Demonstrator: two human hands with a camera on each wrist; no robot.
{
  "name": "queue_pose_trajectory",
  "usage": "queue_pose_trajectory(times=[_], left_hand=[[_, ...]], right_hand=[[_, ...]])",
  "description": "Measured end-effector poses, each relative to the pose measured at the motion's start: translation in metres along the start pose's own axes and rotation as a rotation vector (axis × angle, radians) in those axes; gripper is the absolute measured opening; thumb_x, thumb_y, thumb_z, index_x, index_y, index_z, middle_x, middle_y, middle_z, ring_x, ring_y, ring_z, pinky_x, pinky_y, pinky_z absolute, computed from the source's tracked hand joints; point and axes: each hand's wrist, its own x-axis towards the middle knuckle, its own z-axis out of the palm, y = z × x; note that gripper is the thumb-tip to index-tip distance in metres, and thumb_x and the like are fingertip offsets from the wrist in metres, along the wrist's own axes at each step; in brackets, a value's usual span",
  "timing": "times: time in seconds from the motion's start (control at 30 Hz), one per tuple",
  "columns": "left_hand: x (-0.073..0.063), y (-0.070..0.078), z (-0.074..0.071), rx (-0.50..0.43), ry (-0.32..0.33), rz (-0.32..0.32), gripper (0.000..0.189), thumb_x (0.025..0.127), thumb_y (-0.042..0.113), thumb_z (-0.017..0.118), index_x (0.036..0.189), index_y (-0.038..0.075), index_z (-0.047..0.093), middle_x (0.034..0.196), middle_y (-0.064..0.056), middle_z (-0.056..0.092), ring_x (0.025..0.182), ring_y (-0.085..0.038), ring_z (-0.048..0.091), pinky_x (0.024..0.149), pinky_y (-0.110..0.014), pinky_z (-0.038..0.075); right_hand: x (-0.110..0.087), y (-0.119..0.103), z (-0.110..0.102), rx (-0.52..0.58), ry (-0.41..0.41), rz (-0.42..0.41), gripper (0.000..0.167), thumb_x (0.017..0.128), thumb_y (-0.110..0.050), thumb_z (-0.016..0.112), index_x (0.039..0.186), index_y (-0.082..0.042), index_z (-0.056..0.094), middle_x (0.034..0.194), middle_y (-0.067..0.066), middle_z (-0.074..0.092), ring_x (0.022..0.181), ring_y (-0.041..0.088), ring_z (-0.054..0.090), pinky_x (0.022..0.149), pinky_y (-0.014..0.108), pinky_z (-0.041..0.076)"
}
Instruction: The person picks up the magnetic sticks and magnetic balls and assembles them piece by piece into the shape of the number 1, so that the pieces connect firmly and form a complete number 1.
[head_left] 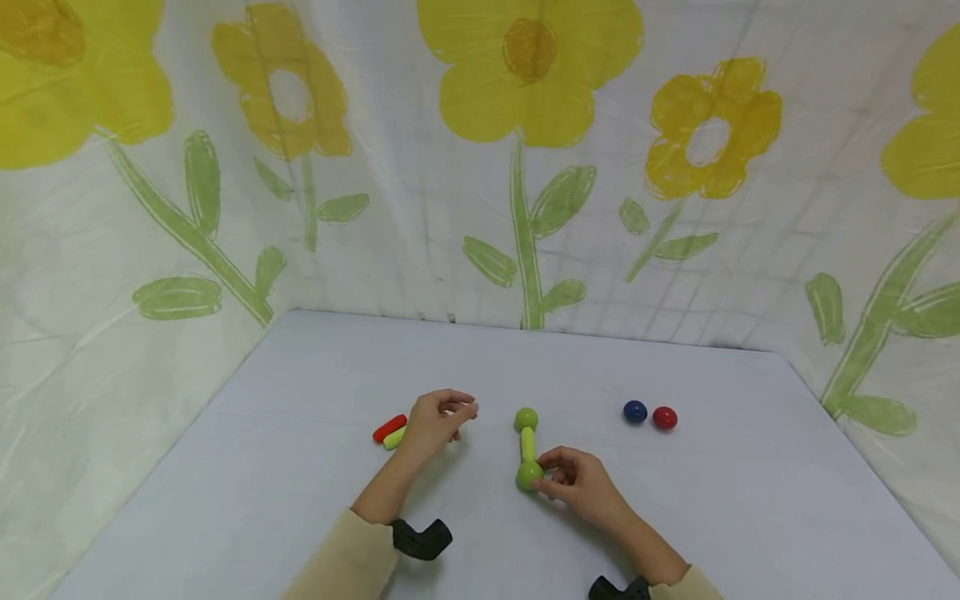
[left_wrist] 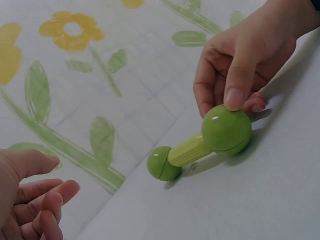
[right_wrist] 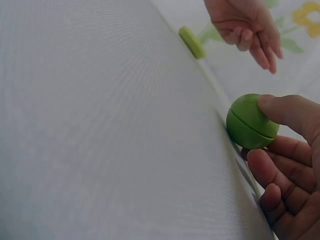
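Fingers of my right hand (head_left: 579, 485) pinch the near ball (head_left: 529, 476) of a green dumbbell (head_left: 528, 446) on the table (head_left: 487, 550), probably to steady it. My left hand (head_left: 438, 418) hangs relaxed and empty beside the red stick (head_left: 389, 428); rightward, farther off, sit the blue ball (head_left: 634, 412) and red ball (head_left: 664, 418)

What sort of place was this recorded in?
Probably a makeshift indoor recording booth, though the wider room is out of view: a flower-patterned sheet backs and flanks a plain pale table, where a green dumbbell-shaped toy lies.
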Motion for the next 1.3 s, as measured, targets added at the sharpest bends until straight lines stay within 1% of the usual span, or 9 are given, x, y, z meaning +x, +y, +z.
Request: queue_pose_trajectory(times=[0.17, 0.3, 0.4, 0.57, 0.63, 0.83, 0.97, 1.07, 1.3], left_hand=[[0.001, 0.003, -0.012, 0.035, 0.043, 0.019, 0.022, 0.089, 0.013, 0.071, 0.106, 0.000, 0.069, 0.084, -0.003, 0.067, 0.056, -0.030, 0.056, 0.050, -0.023, 0.043], [0.002, 0.005, -0.026, 0.139, 0.048, 0.079, 0.025, 0.086, 0.014, 0.075, 0.107, 0.002, 0.070, 0.087, -0.002, 0.067, 0.054, -0.022, 0.057, 0.048, -0.024, 0.042], [0.001, 0.005, -0.040, 0.267, 0.041, 0.140, 0.028, 0.084, 0.017, 0.077, 0.108, 0.005, 0.070, 0.089, -0.001, 0.069, 0.056, -0.014, 0.052, 0.051, -0.025, 0.042], [-0.001, 0.000, -0.065, 0.431, -0.002, 0.190, 0.033, 0.083, 0.021, 0.078, 0.112, 0.007, 0.069, 0.100, -0.006, 0.072, 0.063, -0.013, 0.049, 0.059, -0.027, 0.042], [-0.001, -0.004, -0.074, 0.436, -0.024, 0.163, 0.037, 0.083, 0.023, 0.079, 0.115, 0.008, 0.069, 0.098, -0.008, 0.071, 0.062, -0.014, 0.049, 0.056, -0.028, 0.042], [-0.002, -0.015, -0.095, 0.402, -0.080, 0.047, 0.045, 0.081, 0.025, 0.080, 0.121, 0.008, 0.067, 0.062, -0.006, 0.053, 0.052, -0.016, 0.046, 0.046, -0.029, 0.040], [-0.003, -0.021, -0.104, 0.411, -0.104, 0.045, 0.037, 0.082, 0.020, 0.080, 0.115, 0.006, 0.069, 0.086, -0.006, 0.067, 0.058, -0.018, 0.046, 0.050, -0.029, 0.039], [-0.003, -0.025, -0.108, 0.421, -0.139, 0.037, 0.027, 0.081, 0.016, 0.080, 0.105, 0.007, 0.071, 0.101, -0.004, 0.068, 0.062, -0.018, 0.050, 0.053, -0.029, 0.040], [-0.002, -0.033, -0.112, 0.469, -0.211, 0.035, 0.018, 0.078, 0.012, 0.081, 0.092, 0.009, 0.071, 0.091, 0.001, 0.066, 0.072, -0.018, 0.048, 0.060, -0.032, 0.043]], right_hand=[[0.001, 0.001, 0.001, 0.000, 0.000, 0.003, 0.029, 0.085, -0.011, 0.075, 0.104, 0.007, 0.064, 0.088, 0.008, 0.066, 0.063, 0.005, 0.053, 0.054, 0.019, 0.043], [0.001, 0.002, 0.001, -0.006, -0.002, 0.004, 0.028, 0.085, -0.010, 0.075, 0.104, 0.007, 0.064, 0.089, 0.009, 0.066, 0.063, 0.006, 0.053, 0.054, 0.019, 0.043], [0.001, 0.002, 0.001, -0.009, -0.001, 0.004, 0.028, 0.085, -0.010, 0.075, 0.104, 0.007, 0.064, 0.088, 0.009, 0.066, 0.063, 0.005, 0.053, 0.054, 0.019, 0.043], [0.001, 0.002, 0.001, -0.002, 0.002, 0.004, 0.028, 0.085, -0.010, 0.076, 0.104, 0.006, 0.064, 0.089, 0.009, 0.067, 0.063, 0.006, 0.054, 0.054, 0.019, 0.043], [0.000, 0.002, 0.000, 0.001, 0.004, 0.009, 0.028, 0.084, -0.010, 0.076, 0.104, 0.006, 0.064, 0.089, 0.009, 0.067, 0.063, 0.006, 0.054, 0.054, 0.019, 0.043], [0.000, 0.002, -0.001, 0.002, 0.010, 0.028, 0.029, 0.085, -0.011, 0.076, 0.106, 0.005, 0.064, 0.088, 0.008, 0.066, 0.064, 0.007, 0.054, 0.054, 0.019, 0.043], [0.000, 0.001, -0.001, 0.005, 0.009, 0.035, 0.029, 0.085, -0.011, 0.076, 0.106, 0.005, 0.064, 0.088, 0.007, 0.065, 0.063, 0.007, 0.053, 0.054, 0.019, 0.043], [0.000, 0.001, -0.001, 0.006, 0.008, 0.037, 0.030, 0.085, -0.011, 0.076, 0.107, 0.005, 0.064, 0.087, 0.007, 0.065, 0.063, 0.007, 0.053, 0.053, 0.019, 0.043], [0.001, 0.001, 0.000, 0.009, 0.004, 0.032, 0.029, 0.085, -0.011, 0.076, 0.106, 0.005, 0.065, 0.088, 0.007, 0.065, 0.063, 0.007, 0.053, 0.053, 0.019, 0.043]])
